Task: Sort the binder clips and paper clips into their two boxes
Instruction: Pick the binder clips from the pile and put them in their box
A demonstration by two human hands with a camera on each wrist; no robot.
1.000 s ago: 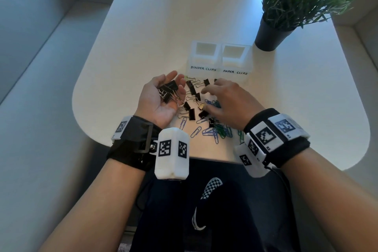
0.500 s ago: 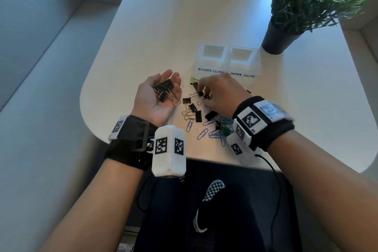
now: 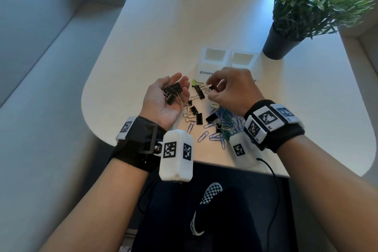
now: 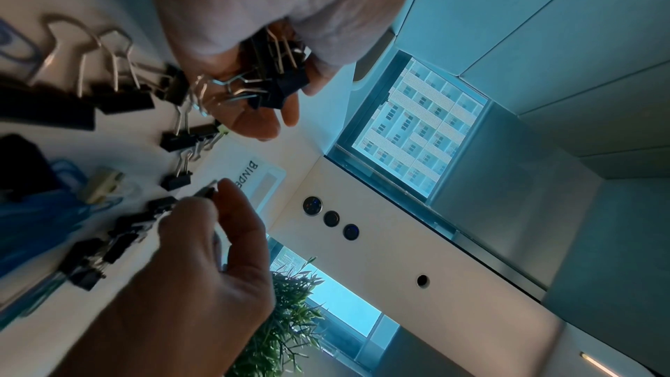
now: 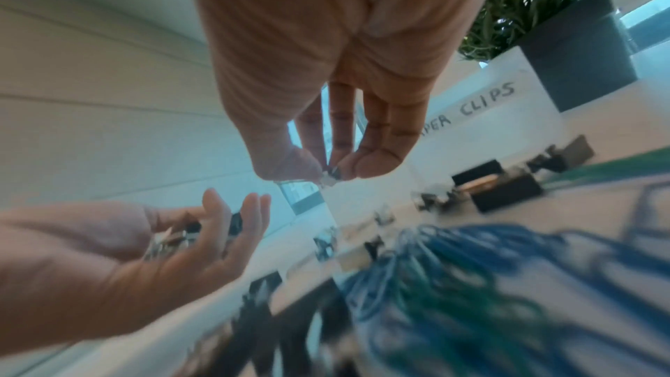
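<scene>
Pale and round-cornered, the surface (image 3: 204, 16) carries two white boxes (image 3: 229, 58) side by side, with a potted plant (image 3: 306, 6) to their right. Nearer the person lie loose black binder clips (image 3: 196, 115) and a heap of blue and green paper clips (image 3: 223, 120). The left hand (image 3: 165, 100) lies palm-up, fingers loosely spread, cupping several binder clips. The right hand (image 3: 231, 90) pinches one small black clip (image 3: 212, 88) just in front of the boxes.

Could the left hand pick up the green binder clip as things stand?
Probably not: the left hand lies palm-up holding black binder clips, though the green binder clip sits uncovered just beyond its fingertips.
</scene>
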